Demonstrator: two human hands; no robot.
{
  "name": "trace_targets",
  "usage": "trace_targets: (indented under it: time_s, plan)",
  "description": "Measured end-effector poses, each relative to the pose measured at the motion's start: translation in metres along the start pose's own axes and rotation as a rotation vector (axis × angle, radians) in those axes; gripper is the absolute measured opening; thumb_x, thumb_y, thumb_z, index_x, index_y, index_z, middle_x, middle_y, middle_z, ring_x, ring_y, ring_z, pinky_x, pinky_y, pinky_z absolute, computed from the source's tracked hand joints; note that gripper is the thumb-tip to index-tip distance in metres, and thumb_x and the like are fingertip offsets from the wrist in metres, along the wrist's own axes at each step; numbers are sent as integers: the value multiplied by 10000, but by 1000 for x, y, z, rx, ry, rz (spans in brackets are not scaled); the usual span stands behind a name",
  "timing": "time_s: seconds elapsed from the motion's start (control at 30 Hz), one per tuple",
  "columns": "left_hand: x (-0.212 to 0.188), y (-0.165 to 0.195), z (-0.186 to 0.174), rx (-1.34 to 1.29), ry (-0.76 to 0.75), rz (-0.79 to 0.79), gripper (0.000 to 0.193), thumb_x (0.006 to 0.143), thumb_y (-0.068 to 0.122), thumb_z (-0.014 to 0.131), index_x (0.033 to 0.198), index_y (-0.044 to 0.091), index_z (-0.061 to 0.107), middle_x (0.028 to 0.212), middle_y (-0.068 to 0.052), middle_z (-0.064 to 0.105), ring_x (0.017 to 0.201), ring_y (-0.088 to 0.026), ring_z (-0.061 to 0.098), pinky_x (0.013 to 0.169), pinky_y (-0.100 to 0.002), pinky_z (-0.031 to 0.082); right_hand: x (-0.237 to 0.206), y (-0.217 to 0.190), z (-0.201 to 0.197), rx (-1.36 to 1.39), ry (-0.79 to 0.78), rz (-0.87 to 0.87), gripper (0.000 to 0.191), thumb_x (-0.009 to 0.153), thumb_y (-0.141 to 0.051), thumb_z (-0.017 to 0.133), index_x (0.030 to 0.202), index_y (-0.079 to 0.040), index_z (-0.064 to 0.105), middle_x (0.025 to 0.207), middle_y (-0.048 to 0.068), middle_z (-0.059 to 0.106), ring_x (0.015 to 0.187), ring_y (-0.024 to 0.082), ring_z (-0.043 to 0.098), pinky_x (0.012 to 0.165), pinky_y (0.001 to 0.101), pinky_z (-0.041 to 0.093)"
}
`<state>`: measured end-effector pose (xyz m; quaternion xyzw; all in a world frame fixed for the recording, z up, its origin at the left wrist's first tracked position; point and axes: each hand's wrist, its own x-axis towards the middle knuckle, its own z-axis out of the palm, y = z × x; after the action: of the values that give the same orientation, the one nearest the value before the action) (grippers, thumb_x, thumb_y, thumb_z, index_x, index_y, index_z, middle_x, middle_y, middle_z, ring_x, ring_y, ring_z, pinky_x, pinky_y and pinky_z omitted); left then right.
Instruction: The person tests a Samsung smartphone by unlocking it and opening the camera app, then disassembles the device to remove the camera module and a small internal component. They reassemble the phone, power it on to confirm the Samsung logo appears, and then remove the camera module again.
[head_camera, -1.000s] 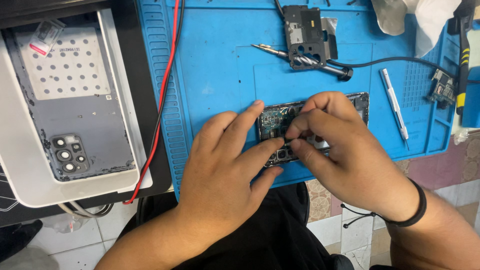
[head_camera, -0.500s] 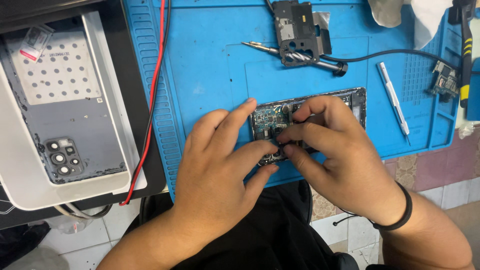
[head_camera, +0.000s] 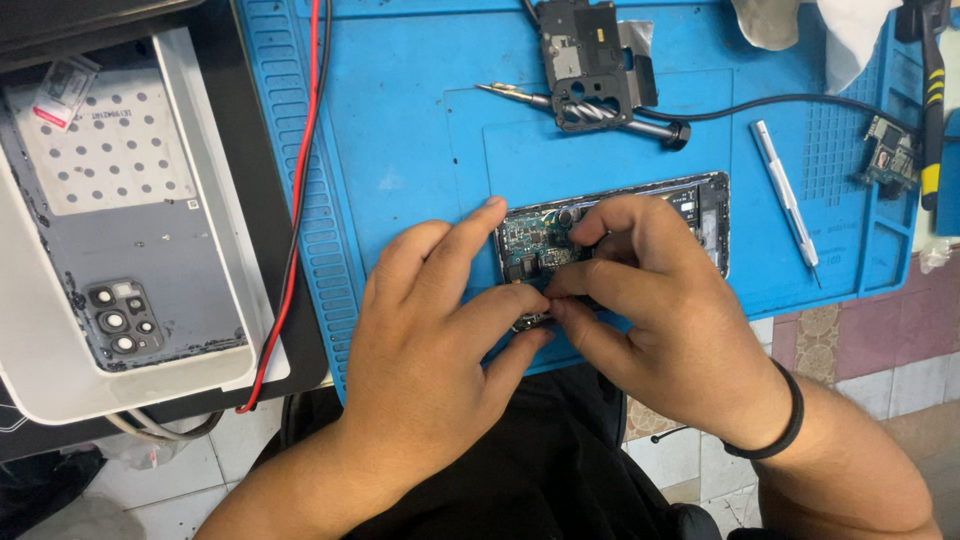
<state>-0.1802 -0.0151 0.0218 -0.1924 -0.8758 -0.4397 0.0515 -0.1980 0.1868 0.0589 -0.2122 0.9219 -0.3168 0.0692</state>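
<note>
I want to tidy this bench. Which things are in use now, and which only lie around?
In use: opened phone, left hand, right hand, blue mat.

Lying about: back cover, black frame part, screwdriver, small circuit board, red cable.

Both forearms are bare, with no sleeves reaching into view. The left hand (head_camera: 440, 330) wears nothing: no ring, no glove, no band at the wrist. The right hand (head_camera: 650, 310) is likewise ungloved and ringless, but a thin black band (head_camera: 785, 425), plain and smooth like a hair tie or cord bracelet, circles its wrist snugly. The fingernails are short and unpainted. Below the arms, dark black clothing (head_camera: 520, 470) covers the person's lap, its fabric matte and slightly creased.
</note>
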Motion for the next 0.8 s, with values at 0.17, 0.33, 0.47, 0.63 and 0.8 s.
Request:
trace_targets:
  time_s: [0.17, 0.33, 0.47, 0.63, 0.8]
  plan:
    - [-1, -1, 0, -14, 2, 1, 356, 732, 284, 882, 1033, 134, 766, 1450, -166, 536, 1259, -366, 490, 1033, -456, 441, 0, 1, 2, -4, 52, -17, 193, 788, 4, 790, 968, -23, 726, 1171, 126, 511, 938, 191, 638, 801, 276, 550]
    - [-2, 0, -7, -113, 70, -18, 397, 804, 304, 895, 1132, 139, 746, 1499, -155, 514, 1314, -364, 486, 1076, -439, 452, -11, 2, -7, 188, 107, 162, 156, 824, -3, 760, 971, -22, 712, 1141, 73, 507, 945, 136, 614, 807, 245, 511]
    - [-3, 10, -15, -100, 109, 84, 375, 851, 268, 886, 1184, 171, 746, 1513, -163, 490, 1321, -373, 473, 1104, -460, 432, -27, 3, -18, 582, 16, 295, 105, 878, -7, 726, 981, -6, 710, 1141, 46, 503, 899, 87, 550, 782, 223, 479]
    - [-7, 33, -20, -108, 66, 196, 364, 827, 222, 886, 1165, 178, 756, 1435, -134, 536, 1278, -375, 492, 1080, -449, 448, -48, 1, -30, 828, -98, 338, 51, 930, -5, 684, 974, 6, 707, 1100, 71, 510, 937, 122, 522, 811, 257, 455]
    - [-16, 51, -15, -198, 62, 201, 352, 819, 177, 895, 1145, 156, 763, 1362, -71, 604, 1265, -320, 526, 1079, -404, 470, -65, -10, -39, 801, -82, 279, 56, 929, -2, 689, 980, 9, 710, 1136, 96, 559, 977, 149, 535, 845, 273, 460]
